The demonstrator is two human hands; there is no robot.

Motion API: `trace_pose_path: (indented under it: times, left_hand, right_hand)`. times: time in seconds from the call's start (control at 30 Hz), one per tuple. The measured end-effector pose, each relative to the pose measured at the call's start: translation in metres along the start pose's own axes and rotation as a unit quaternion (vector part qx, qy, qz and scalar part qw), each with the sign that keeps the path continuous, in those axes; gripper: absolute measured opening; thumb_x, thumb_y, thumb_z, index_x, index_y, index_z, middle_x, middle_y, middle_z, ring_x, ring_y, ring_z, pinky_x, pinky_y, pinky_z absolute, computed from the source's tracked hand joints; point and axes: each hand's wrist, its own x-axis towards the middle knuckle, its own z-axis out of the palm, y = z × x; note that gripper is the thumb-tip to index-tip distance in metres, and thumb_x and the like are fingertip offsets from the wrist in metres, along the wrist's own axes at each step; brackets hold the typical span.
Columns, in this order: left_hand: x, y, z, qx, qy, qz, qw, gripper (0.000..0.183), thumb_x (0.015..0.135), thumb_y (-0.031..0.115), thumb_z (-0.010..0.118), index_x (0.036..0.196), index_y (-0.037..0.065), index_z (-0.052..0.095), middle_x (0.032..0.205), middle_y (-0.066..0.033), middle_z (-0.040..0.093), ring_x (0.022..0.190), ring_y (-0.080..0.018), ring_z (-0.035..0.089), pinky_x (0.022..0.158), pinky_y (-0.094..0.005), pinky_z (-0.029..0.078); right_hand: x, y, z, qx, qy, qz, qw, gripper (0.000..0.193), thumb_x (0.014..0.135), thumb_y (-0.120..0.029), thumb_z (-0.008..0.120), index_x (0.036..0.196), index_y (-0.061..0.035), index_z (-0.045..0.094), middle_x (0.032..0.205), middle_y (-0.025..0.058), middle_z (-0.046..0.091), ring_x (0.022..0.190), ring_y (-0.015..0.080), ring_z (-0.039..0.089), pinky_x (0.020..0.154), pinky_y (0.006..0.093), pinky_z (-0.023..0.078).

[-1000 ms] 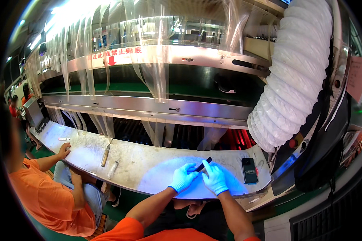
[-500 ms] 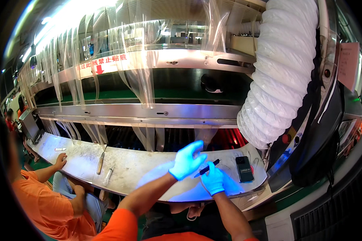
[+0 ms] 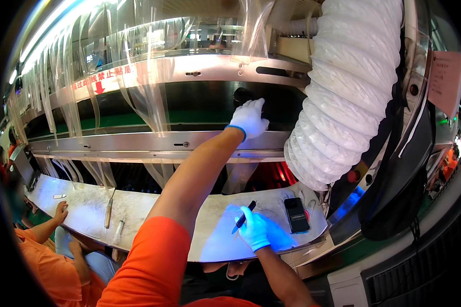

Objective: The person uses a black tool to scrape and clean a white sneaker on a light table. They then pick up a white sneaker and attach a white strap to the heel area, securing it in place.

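Observation:
My left hand [image 3: 250, 120], in a white glove with a blue cuff, reaches over the metal rail to the dark shoe [image 3: 242, 95] on the conveyor. Its fingers overlap the shoe's right part, and the thumb stands apart; whether they touch the shoe I cannot tell. Above the white bench my right hand [image 3: 253, 231], gloved and lit bright blue, is closed round a dark pen-shaped tool [image 3: 246, 217]. The tool slants down to the left, its narrow tip just over the bench. A black phone [image 3: 296, 215] lies to the right of this hand.
Clear plastic strips [image 3: 151, 102] hang before the conveyor [image 3: 189, 105]. A wide white duct [image 3: 348, 97] comes down at the right. Along the white bench [image 3: 138, 202] lie a long-handled tool [image 3: 108, 212] and a syringe-like tube [image 3: 119, 230]. A person in orange [image 3: 48, 261] sits at left.
My left hand has moved from above the bench up and forward to the shoe on the conveyor. My right hand keeps the pen-shaped tool over the bench. The whole view has shifted.

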Motion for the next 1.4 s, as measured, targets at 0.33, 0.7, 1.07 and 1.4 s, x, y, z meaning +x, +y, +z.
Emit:
trace_pose_path:
  times: [0.33, 0.7, 1.07, 1.4]
  left_hand:
    - [-0.008, -0.041, -0.061, -0.001, -0.104, -0.06, 0.993, 0.025, 0.097, 0.024, 0.076, 0.117, 0.009, 0.083, 0.092, -0.0117, 0.084, 0.085, -0.0303, 0.083, 0.086, -0.042, 0.064]
    - [-0.064, -0.109, -0.158, 0.225, -0.105, -0.121, 0.961, 0.035, 0.085, 0.043, 0.081, 0.098, 0.011, 0.087, 0.101, -0.0214, 0.081, 0.094, -0.0435, 0.079, 0.089, -0.0516, 0.063]
    - [-0.172, -0.283, -0.279, 0.322, 0.096, -0.261, 0.905, 0.029, 0.097, 0.027, 0.073, 0.093, -0.001, 0.078, 0.098, -0.0307, 0.078, 0.099, -0.0469, 0.078, 0.089, -0.0548, 0.061]
    - [-0.308, -0.138, -0.051, 0.098, -0.17, 0.014, 0.981, 0.02, 0.097, 0.027, 0.068, 0.102, 0.009, 0.076, 0.098, -0.0178, 0.077, 0.095, -0.0409, 0.075, 0.085, -0.0536, 0.06]
  right_hand:
    - [-0.002, 0.011, 0.002, 0.019, -0.002, 0.038, 0.999, 0.049, 0.095, -0.031, 0.086, 0.139, -0.016, 0.071, 0.086, 0.015, 0.075, 0.08, 0.0392, 0.074, 0.071, 0.0516, 0.058]
    - [-0.005, 0.014, -0.001, 0.027, 0.014, 0.016, 0.999, 0.049, 0.095, -0.028, 0.085, 0.141, -0.0179, 0.07, 0.083, 0.0154, 0.074, 0.078, 0.0403, 0.074, 0.067, 0.0532, 0.056]
    - [-0.004, 0.0, 0.012, 0.031, 0.005, 0.024, 0.999, 0.052, 0.096, -0.03, 0.085, 0.144, -0.019, 0.07, 0.083, 0.0152, 0.074, 0.079, 0.0392, 0.074, 0.07, 0.0517, 0.058]
    - [-0.003, 0.014, 0.004, 0.022, 0.005, 0.03, 0.999, 0.07, 0.081, -0.014, 0.085, 0.149, -0.0183, 0.067, 0.087, 0.0159, 0.075, 0.083, 0.0374, 0.073, 0.073, 0.052, 0.058]
